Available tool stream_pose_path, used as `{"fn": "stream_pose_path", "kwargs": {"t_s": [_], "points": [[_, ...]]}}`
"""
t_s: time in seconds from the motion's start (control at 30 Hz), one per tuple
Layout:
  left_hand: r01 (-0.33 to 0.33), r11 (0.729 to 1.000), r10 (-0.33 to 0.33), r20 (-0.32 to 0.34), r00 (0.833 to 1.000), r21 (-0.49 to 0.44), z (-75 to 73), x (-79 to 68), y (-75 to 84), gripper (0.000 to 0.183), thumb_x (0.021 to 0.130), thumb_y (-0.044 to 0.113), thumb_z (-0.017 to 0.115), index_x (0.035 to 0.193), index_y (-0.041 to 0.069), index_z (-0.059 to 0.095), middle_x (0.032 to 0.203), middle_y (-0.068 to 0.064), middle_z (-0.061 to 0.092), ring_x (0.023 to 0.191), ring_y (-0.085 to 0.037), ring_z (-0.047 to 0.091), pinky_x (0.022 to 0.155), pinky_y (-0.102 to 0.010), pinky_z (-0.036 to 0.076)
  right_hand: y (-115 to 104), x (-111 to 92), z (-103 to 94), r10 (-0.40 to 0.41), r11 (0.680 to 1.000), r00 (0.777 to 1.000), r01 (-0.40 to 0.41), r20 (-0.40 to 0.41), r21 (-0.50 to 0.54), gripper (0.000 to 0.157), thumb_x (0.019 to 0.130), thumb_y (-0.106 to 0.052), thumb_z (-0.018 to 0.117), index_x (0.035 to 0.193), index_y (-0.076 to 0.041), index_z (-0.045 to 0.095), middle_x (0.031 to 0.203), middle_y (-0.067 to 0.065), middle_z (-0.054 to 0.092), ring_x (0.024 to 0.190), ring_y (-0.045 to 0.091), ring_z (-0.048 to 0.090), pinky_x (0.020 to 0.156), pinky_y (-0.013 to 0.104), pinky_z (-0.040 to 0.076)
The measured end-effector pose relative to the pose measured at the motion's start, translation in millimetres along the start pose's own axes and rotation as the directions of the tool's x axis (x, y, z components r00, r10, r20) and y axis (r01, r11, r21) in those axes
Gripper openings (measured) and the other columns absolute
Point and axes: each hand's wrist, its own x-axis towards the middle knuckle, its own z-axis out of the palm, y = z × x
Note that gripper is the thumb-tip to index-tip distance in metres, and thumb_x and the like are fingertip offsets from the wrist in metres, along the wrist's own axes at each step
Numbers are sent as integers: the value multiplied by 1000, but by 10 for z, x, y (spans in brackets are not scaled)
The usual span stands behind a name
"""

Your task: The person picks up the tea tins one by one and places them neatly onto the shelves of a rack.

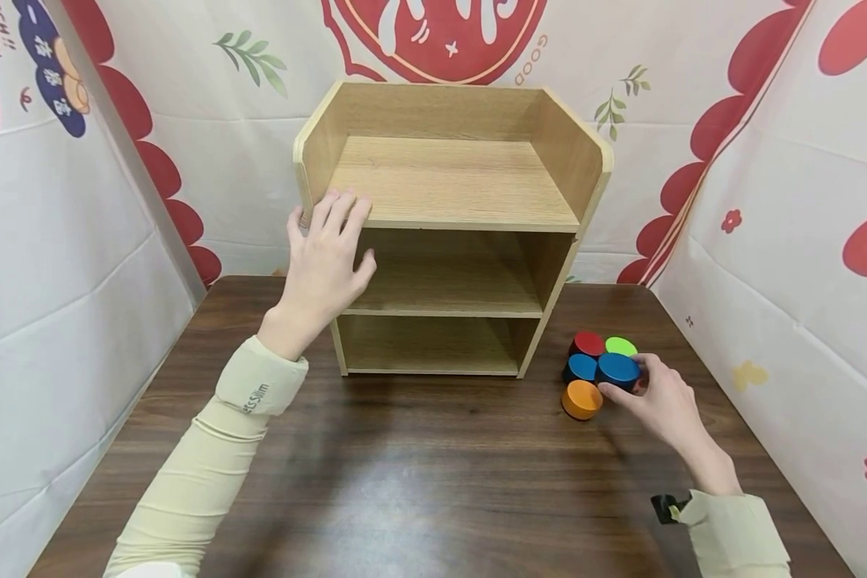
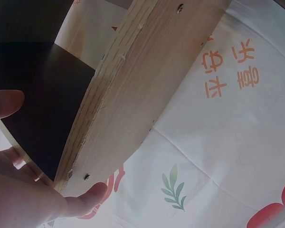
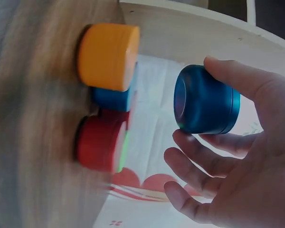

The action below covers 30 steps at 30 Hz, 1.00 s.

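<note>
The right hand [image 1: 665, 397] pinches a blue round tin [image 3: 209, 99] by its sides, perhaps because this leaves top and bottom free; the tin is lifted above the surface [image 1: 433, 474], near its right edge. The left hand [image 1: 321, 261], fingers spread, lies at the wooden shelf's [image 1: 455, 185] front left corner, probably for steadying.

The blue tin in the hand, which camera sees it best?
The right wrist view: the blue tin looks biggest there, held in the right hand, with its side and bottom edge showing. The head view shows it small, from above, so mostly its top. The left wrist view doesn't show it at all.
</note>
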Motion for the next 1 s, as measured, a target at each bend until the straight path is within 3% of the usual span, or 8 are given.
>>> {"fn": "stream_pose_path", "kwargs": {"t_s": [0.33, 0.6, 1.0], "points": [[-5, 1000, 5, 6, 1000, 14, 10, -3, -7, 57, 83, 19, 64, 137, 11, 44, 142, -11, 47, 137, -30, 35, 107, -67, 22, -285, 71, -112, -42, 998, 998, 44, -45, 48, 77, 82, -49, 70, 129, 7, 47, 98, 25, 57, 86, 35, 50, 65, 35, 37], [-4, 1000, 4, 9, 1000, 20, 10, -8, -11, 58, 83, 19, 64, 137, 11, 43, 141, -11, 47, 137, -30, 35, 108, -67, 22, -549, 138, -239, -84, 992, 996, 88, -43, 89, 75, 84, -47, 68, 131, 6, 44, 110, 29, 57, 94, 40, 53, 71, 48, 47], [-3, 1000, 3, 10, 1000, 21, 9, -9, -11, 58, 83, 19, 64, 136, 11, 43, 141, -11, 46, 137, -30, 35, 108, -67, 21, -928, 243, -420, -190, 973, 978, 199, -84, 116, 71, 82, -42, 73, 130, 5, 48, 97, 20, 63, 82, 28, 59, 64, 28, 46]]}}
